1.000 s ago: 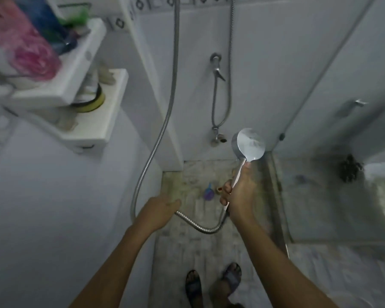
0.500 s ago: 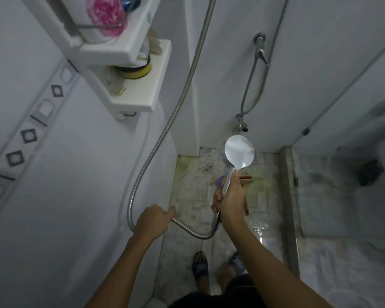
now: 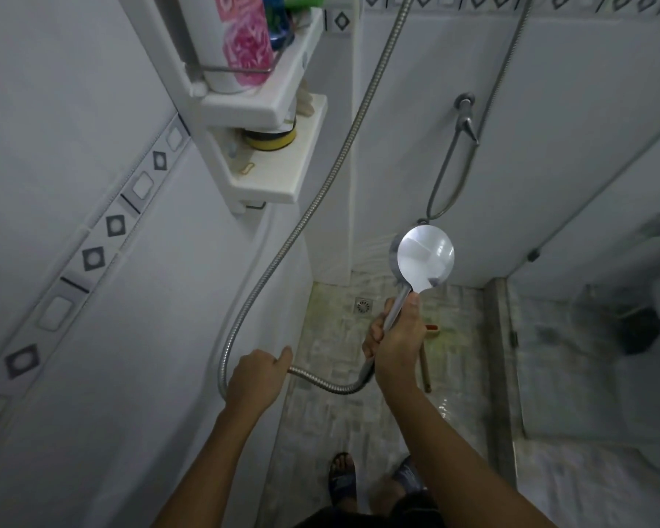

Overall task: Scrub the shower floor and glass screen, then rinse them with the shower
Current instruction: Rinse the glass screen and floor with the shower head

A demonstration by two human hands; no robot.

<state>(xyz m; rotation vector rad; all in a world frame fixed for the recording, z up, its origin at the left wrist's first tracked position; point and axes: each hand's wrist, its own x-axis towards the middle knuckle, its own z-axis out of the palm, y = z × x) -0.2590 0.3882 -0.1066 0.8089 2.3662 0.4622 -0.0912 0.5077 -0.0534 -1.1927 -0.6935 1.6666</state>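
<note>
At ten o'clock of our view we are seeing the wall shelf (image 3: 279, 184), its lower tier carrying a yellow-rimmed tub (image 3: 271, 137) and its upper tier a pink-patterned bottle (image 3: 244, 40). Our left hand (image 3: 258, 379) is closing its fingers (image 3: 282, 356) around the metal hose (image 3: 305, 219), which is climbing from that grip toward twelve o'clock along the wall and also looping low toward three o'clock into the handle. Just past it, our right hand (image 3: 395, 341) is wrapping its fingers tightly on the handle of the shower head (image 3: 423, 259), thumb lying up the stem, the round head standing at twelve o'clock of the fist with its back toward us and faint spray lines leaving toward nine o'clock. Beneath both hands the shower floor (image 3: 328, 405) is showing wet tiles, a square drain (image 3: 363, 306) and a wooden-handled brush (image 3: 427, 356) lying flat. At three o'clock the glass screen (image 3: 587, 356) is standing upright on its kerb.
</note>
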